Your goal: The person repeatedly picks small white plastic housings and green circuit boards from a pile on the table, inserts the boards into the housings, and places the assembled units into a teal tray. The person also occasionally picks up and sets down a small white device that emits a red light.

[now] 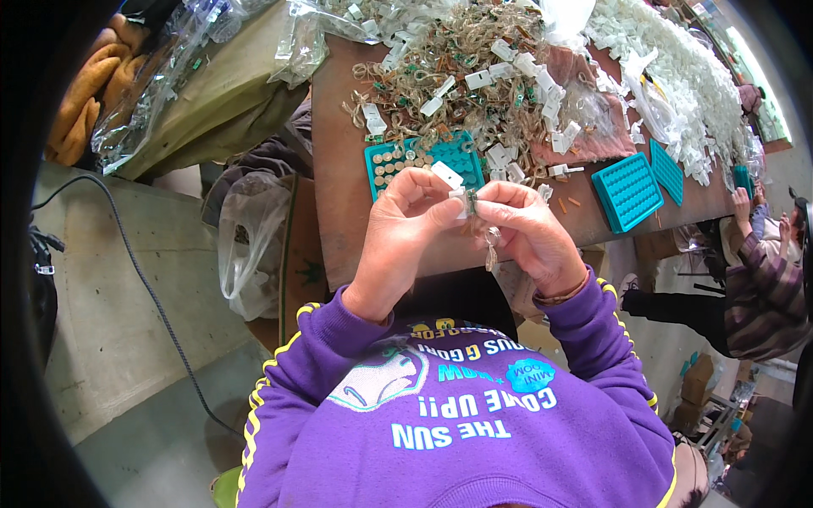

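In front of my chest, both hands meet over one small assembly. My left hand (405, 227) pinches a white plastic casing (447, 175) between thumb and fingers. My right hand (529, 230) is closed on a small green part (472, 201), which touches the casing at the fingertips. A thin coil of wire (492, 245) hangs below the right fingers. Just beyond the hands lies a teal tray (380, 158) with rows of round pale discs in its left part. My left hand hides some of its near edge.
A heap of coiled wires (457, 76) mixed with white casings covers the table's far side. A teal tray (627, 193) and a thinner teal panel (666, 172) lie right. Beyond is a pile of white pieces (694, 93). Another person (766, 288) works at the far right.
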Action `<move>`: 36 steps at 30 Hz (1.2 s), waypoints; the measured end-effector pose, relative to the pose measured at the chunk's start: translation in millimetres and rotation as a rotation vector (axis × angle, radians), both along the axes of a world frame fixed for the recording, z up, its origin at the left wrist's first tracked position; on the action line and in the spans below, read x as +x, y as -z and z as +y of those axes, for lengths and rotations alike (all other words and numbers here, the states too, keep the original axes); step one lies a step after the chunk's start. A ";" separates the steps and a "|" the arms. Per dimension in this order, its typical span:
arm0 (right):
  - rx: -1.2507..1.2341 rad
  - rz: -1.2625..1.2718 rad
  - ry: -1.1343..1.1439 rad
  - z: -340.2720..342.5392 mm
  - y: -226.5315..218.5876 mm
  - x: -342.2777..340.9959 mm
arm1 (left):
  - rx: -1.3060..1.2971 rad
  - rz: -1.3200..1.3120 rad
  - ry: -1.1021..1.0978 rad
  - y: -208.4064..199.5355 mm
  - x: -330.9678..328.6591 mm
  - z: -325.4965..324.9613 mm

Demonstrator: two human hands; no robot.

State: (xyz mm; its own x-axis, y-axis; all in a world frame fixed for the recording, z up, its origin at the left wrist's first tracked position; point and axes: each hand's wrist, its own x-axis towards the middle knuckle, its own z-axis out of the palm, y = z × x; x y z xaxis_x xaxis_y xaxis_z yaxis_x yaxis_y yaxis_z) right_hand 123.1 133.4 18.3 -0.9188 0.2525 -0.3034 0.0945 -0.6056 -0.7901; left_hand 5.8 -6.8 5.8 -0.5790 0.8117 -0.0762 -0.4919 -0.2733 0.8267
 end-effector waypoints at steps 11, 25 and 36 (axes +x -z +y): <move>0.087 -0.041 0.001 -3.5 -1.8 1.2 | -0.030 0.064 -0.028 0.5 0.1 1.1; 0.246 -0.023 -0.054 0.2 -12.3 3.8 | -0.022 0.183 -0.002 -1.8 3.5 -1.8; 0.284 -0.097 -0.215 14.3 -26.3 2.6 | -0.017 0.108 0.320 -12.0 -13.7 -2.3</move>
State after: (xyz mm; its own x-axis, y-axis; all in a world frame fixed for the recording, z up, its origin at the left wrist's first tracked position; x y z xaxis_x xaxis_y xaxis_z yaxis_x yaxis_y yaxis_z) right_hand 125.7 147.7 44.7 -0.9305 0.1435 -0.3370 0.2782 -0.3213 -0.9052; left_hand -7.8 -9.1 17.9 -0.3003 0.9529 -0.0436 -0.4598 -0.1046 0.8818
